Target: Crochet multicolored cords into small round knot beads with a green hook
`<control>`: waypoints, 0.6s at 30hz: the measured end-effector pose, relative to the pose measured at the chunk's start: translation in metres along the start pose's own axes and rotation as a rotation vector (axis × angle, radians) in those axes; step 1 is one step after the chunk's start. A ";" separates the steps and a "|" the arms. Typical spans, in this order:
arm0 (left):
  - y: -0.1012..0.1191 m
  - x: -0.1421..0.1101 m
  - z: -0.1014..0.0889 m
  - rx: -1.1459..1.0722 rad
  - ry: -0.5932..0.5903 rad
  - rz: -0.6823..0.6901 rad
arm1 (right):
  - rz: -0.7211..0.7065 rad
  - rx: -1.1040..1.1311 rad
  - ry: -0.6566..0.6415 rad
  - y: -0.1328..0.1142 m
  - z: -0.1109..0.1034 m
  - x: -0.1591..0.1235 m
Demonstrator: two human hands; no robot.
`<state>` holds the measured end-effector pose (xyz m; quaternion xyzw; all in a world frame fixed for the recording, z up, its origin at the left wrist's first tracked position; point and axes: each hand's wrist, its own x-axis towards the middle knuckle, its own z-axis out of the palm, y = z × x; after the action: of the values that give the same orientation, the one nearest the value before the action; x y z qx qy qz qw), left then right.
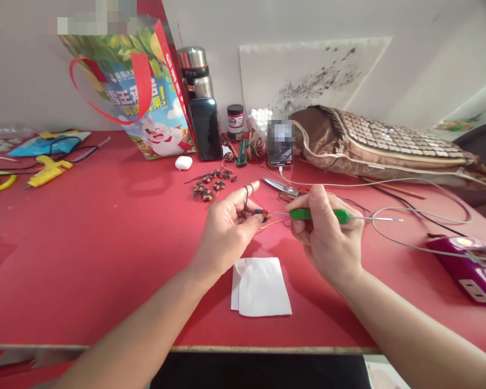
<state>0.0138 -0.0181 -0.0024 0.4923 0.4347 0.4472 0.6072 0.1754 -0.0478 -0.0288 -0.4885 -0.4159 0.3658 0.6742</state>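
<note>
My left hand [229, 232] pinches a small multicoloured crochet piece [266, 215] between thumb and fingers, with dark yarn [246, 199] looped round its raised index finger. In my right hand [334, 246] is a crochet hook [342, 216] with a green handle, held level. Its thin metal tip points left and ends close to the crochet piece; whether it touches the stitches is too small to tell. Loose orange and pink yarn ends trail below the piece. Several finished-looking crochet pieces [207, 195] in the same dark and orange yarn lie beyond my left hand.
White folded tissue [265, 286] lies in front of me. Scissors [281, 187], a yarn ball [256, 149], an upright black phone [206, 129] and a cabled phone [281, 154] stand beyond. A gift bag [157, 116], yellow glue gun [48, 170], cushion [400, 143] and purple power strip [465, 270] surround the space.
</note>
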 end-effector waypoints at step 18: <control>-0.002 0.005 0.000 -0.428 0.049 -0.260 | -0.937 -0.516 -0.418 0.019 -0.017 0.008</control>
<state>0.0148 -0.0135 -0.0048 0.2815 0.4044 0.4589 0.7394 0.1921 -0.0418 -0.0482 -0.3182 -0.7881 0.0036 0.5269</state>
